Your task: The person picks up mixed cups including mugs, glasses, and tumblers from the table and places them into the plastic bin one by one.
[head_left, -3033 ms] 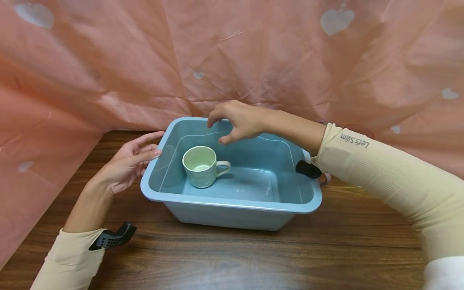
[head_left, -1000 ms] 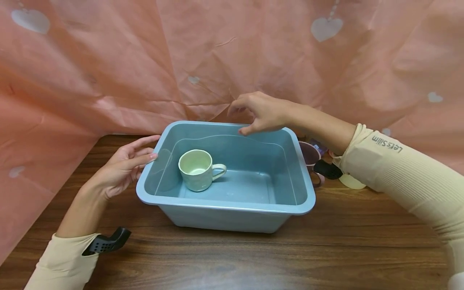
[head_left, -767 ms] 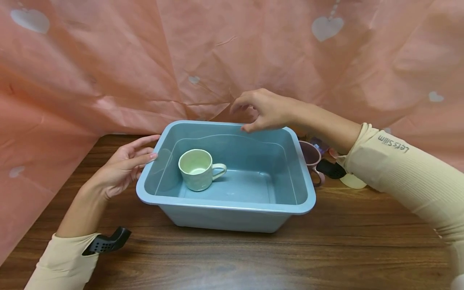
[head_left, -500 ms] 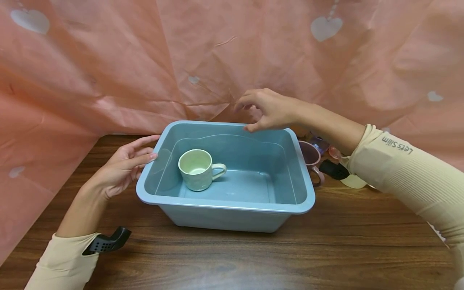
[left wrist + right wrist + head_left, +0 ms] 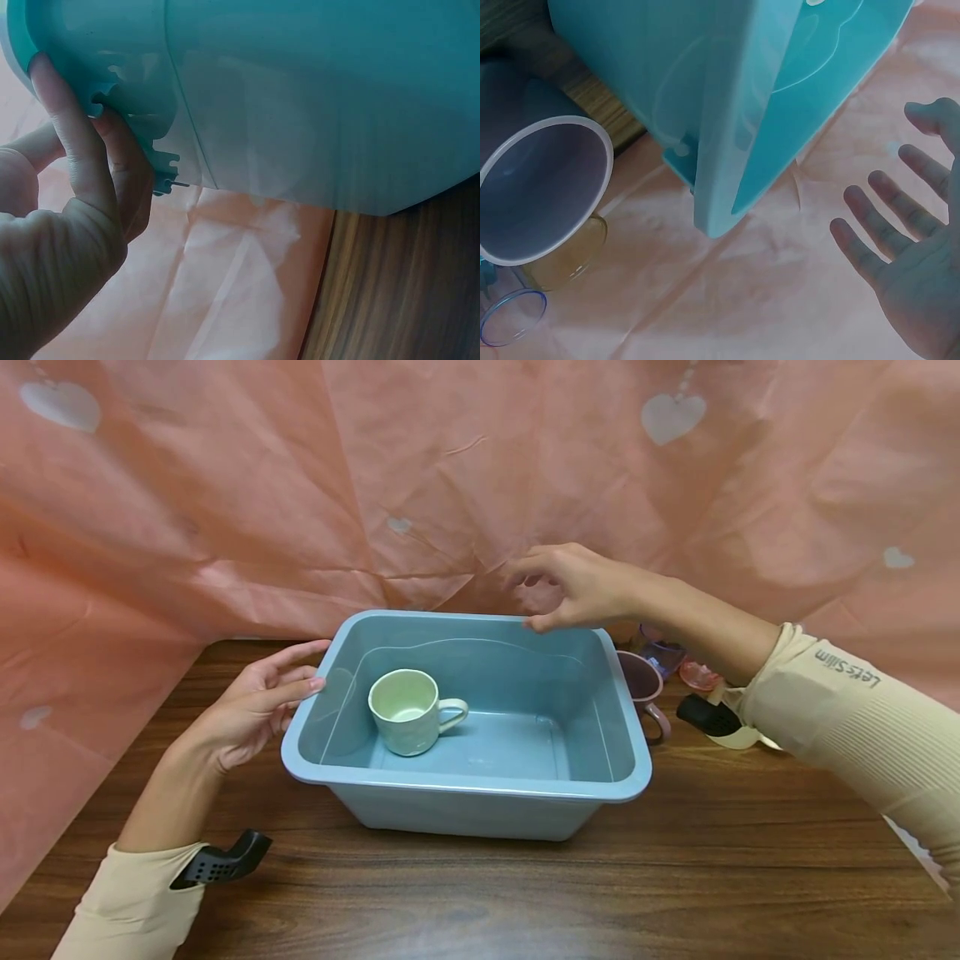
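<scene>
The left hand [image 5: 258, 697] is pressing straight fingers against the blue tub's [image 5: 465, 789] left rim, the cream mug [image 5: 408, 712] sitting inside. The right wrist view is showing the right hand [image 5: 911, 281] spread wide and holding nothing, plus cups [image 5: 544, 199] lying beside the tub, half hidden from the head view.

From my feed, the only legible text is "Let'sSlim", printed in dark letters on my right sleeve [image 5: 846, 667], right of frame. It appears upside down from the head view.
</scene>
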A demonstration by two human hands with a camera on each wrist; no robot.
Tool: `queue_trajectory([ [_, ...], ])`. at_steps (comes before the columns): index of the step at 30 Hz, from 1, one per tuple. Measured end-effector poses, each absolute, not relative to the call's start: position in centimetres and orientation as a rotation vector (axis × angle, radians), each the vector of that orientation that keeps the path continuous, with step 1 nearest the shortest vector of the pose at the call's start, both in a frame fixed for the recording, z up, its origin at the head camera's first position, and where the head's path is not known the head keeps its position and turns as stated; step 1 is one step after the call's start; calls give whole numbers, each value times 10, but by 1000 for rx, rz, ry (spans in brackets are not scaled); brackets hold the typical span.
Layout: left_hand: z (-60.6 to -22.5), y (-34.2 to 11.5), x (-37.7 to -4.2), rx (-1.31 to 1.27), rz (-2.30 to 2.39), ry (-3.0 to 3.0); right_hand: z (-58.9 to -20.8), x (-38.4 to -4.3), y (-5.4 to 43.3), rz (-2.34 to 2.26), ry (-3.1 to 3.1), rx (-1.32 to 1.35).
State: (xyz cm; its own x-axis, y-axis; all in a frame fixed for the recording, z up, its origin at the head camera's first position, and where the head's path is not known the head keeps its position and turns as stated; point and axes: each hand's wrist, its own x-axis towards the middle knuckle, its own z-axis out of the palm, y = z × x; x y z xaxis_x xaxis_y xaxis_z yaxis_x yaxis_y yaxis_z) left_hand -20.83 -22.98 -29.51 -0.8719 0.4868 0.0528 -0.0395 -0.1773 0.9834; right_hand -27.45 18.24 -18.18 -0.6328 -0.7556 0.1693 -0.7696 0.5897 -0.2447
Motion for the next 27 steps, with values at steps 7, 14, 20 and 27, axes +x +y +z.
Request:
queue_trajectory([
  [7, -296, -231, -209, 501, 2102, 1760, -181, -274, 186, 454, -2763, 1305],
  [14, -296, -230, -210, 508, 2101, 1762, -181, -275, 189, 452, -2766, 1298],
  [20, -296, -229, -211, 509, 2096, 1767, -180, -274, 193, 445, -2778, 1252],
  [27, -296, -230, -212, 511, 2095, 1767, -179, -273, 202, 450, -2797, 1230],
])
